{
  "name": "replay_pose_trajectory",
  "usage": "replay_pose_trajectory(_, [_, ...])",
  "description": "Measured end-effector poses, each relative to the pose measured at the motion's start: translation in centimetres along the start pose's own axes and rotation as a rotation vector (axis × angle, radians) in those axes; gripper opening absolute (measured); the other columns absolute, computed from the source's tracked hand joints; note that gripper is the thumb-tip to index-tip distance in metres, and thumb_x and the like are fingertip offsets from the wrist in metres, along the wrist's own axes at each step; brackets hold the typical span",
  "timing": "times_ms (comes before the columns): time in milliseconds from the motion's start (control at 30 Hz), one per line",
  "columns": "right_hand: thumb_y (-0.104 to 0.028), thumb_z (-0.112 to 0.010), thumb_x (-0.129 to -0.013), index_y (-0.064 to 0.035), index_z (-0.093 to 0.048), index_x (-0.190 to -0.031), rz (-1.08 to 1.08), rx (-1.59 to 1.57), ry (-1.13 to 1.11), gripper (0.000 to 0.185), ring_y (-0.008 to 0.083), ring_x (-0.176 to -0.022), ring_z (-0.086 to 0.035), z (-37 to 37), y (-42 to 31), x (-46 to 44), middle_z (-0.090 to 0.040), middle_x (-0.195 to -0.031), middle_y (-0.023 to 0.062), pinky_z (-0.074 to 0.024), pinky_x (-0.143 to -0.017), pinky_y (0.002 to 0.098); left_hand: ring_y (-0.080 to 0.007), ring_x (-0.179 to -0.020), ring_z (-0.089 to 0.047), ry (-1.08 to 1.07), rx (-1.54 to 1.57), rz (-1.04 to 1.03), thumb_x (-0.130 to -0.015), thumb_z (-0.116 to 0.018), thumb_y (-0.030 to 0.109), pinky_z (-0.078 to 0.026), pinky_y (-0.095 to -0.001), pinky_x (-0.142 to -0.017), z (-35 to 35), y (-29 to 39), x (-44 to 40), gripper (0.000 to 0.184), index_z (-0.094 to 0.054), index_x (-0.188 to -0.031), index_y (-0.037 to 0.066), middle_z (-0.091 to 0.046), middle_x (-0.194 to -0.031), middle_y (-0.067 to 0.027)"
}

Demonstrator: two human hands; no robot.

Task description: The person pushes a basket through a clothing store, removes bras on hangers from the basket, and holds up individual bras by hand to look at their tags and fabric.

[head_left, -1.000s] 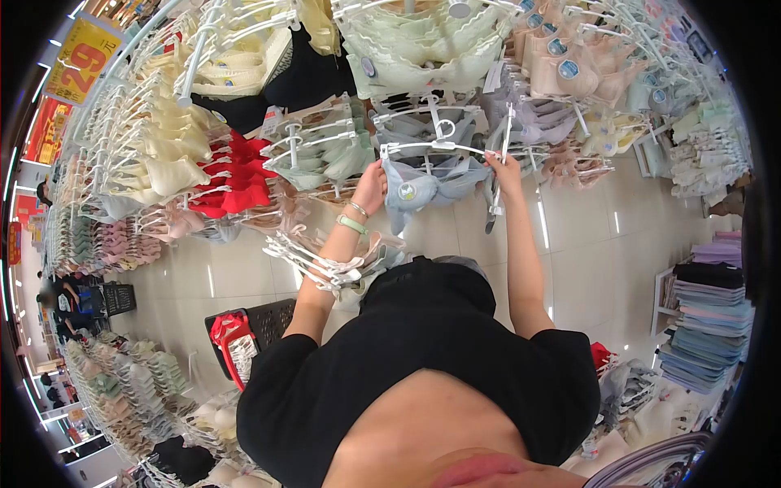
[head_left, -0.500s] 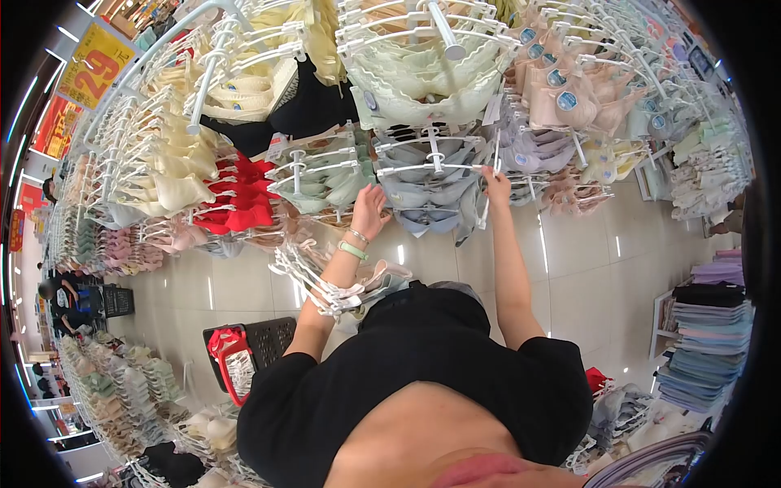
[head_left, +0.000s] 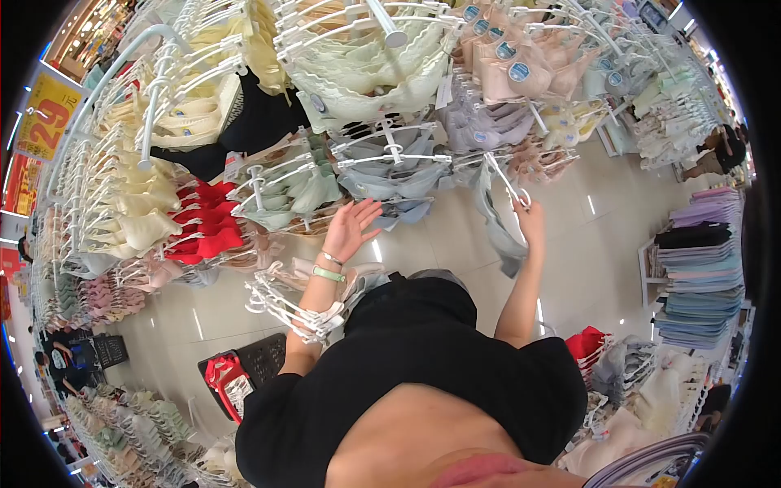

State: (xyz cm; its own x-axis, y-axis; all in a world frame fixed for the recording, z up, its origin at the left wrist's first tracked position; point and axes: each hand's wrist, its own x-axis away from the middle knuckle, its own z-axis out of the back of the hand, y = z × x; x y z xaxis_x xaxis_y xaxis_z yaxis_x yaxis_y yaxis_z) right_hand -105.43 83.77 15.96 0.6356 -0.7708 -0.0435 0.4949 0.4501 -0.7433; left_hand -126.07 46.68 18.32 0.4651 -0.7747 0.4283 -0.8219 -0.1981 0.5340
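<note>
Grey-blue bra (head_left: 493, 218) hangs edge-on from a white hanger (head_left: 498, 172) gripped in the right hand (head_left: 530, 220), above the floor (head_left: 446, 242), near racked grey bras (head_left: 389, 177); cup fronts hidden, lower folds hard to make out. Left hand (head_left: 351, 228) splayed, palm showing.

The held bra (head_left: 494, 221) is grey-blue — its hanger (head_left: 499, 173) white.

A red "29" and the character 元 on the yellow price sign (head_left: 50, 119), upper left.
</note>
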Motion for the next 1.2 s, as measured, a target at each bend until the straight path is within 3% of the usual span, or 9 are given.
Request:
replay_pose_trajectory(200, [-0.01, -0.06, -0.076, 0.0029, -0.061, -0.088, 0.107, 0.146, -0.381, 0.017, 0.016, -0.053, -0.046, 11.3, -15.5, 7.2, -0.055, -0.064, 0.0114, -0.0388, -0.052, 0.0297, -0.0195, -0.125, -0.036, -0.058, -0.119, 0.059, -0.089, -0.035, 0.04, -0.027, -0.0421, -0.1, -0.3, -1.8, 1.3, 0.052, -0.039, -0.13, 0.007, -0.04, -0.135, -0.0101])
replay_pose_trajectory(300, [0.0, -0.061, -0.072, 0.0017, -0.062, -0.087, 0.461, -0.008, -0.472, 0.016, 0.0185, -0.055, -0.054, 13.1, -22.5, 11.1, -0.058, -0.067, 0.0116, -0.0399, -0.05, 0.0273, -0.0196, -0.123, -0.038, 0.008, -0.123, 0.067, -0.09, -0.034, 0.042, -0.029, -0.0407, -0.098, 1.0, -2.6, 1.8, 0.053, -0.039, -0.13, 0.007, -0.042, -0.133, -0.0094])
replay_pose_trajectory(367, [0.004, -0.064, -0.067, 0.0019, -0.062, -0.085, 0.902, -0.09, -0.637, 0.018, 0.0206, -0.057, -0.058, 13.2, -24.9, 10.4, -0.06, -0.068, 0.0127, -0.0408, -0.05, 0.0269, -0.0189, -0.122, -0.039, -0.012, -0.065, 0.017, -0.09, -0.035, 0.042, -0.029, -0.0409, -0.099, 2.0, -2.8, 1.9, 0.052, -0.041, -0.129, 0.009, -0.043, -0.133, -0.0082])
replay_pose_trajectory(500, [0.003, -0.066, -0.066, 0.0031, -0.061, -0.081, 0.941, -0.379, -0.714, 0.016, 0.0188, -0.055, -0.056, 7.6, -28.0, 9.7, -0.06, -0.068, 0.0134, -0.04, -0.049, 0.0256, -0.0198, -0.12, -0.041, 0.03, 0.001, -0.08, -0.09, -0.032, 0.047, -0.032, -0.0403, -0.097, 1.9, -2.1, 2.9, 0.058, -0.037, -0.131, 0.006, -0.04, -0.134, -0.0102])
replay_pose_trajectory(600, [0.003, -0.067, -0.068, 0.0034, -0.06, -0.079, 0.96, -0.565, -0.783, 0.013, 0.0143, -0.056, -0.053, 2.6, -29.9, 10.5, -0.06, -0.068, 0.0103, -0.0381, -0.049, 0.022, -0.0179, -0.116, -0.043, -0.521, 0.024, -0.243, -0.092, -0.033, 0.045, -0.035, -0.0369, -0.096, 2.1, -2.8, 4.9, 0.059, -0.029, -0.136, 0.007, -0.036, -0.137, -0.0113])
replay_pose_trajectory(767, [0.0, -0.067, -0.073, 0.0038, -0.059, -0.082, 0.821, -0.593, -0.779, 0.012, 0.0067, -0.061, -0.049, -5.4, -35.6, 10.7, -0.058, -0.071, 0.0065, -0.035, -0.049, 0.0197, -0.018, -0.116, -0.044, -0.274, 0.33, -0.525, -0.091, -0.034, 0.044, -0.035, -0.0367, -0.096, 3.2, -6.1, 12.9, 0.058, -0.029, -0.136, 0.007, -0.036, -0.136, -0.0112])
replay_pose_trajectory(900, [-0.01, -0.069, -0.075, -0.0001, -0.06, -0.084, 0.929, -0.292, -0.947, 0.016, 0.0046, -0.05, -0.04, -14.0, -40.6, 12.2, -0.05, -0.055, -0.0014, -0.032, -0.046, 0.0208, -0.0181, -0.116, -0.044, -0.017, 0.522, -0.753, -0.091, -0.035, 0.043, -0.035, -0.0366, -0.096, 4.8, -7.7, 18.2, 0.058, -0.03, -0.135, 0.007, -0.037, -0.136, -0.0112])
replay_pose_trajectory(1100, [-0.021, -0.067, -0.077, 0.0028, -0.056, -0.08, 1.179, -0.091, -1.079, 0.026, 0.0099, -0.045, -0.036, -22.1, -46.1, 18.1, -0.044, -0.05, 0.0052, -0.0301, -0.043, 0.0272, -0.0183, -0.115, -0.044, 0.224, 0.677, -1.011, -0.09, -0.037, 0.041, -0.035, -0.0364, -0.096, 7.1, -8.4, 25.7, 0.057, -0.03, -0.135, 0.006, -0.037, -0.135, -0.0111])
replay_pose_trajectory(1200, [-0.011, -0.063, -0.072, 0.0015, -0.057, -0.083, 1.277, -0.076, -1.328, 0.018, 0.0218, -0.053, -0.052, -24.7, -48.2, 19.3, -0.053, -0.059, 0.0135, -0.0379, -0.05, 0.0344, -0.0184, -0.115, -0.044, 0.277, 0.695, -1.078, -0.09, -0.038, 0.04, -0.036, -0.0363, -0.096, 8.9, -7.5, 28.7, 0.056, -0.03, -0.134, 0.006, -0.038, -0.135, -0.0111])
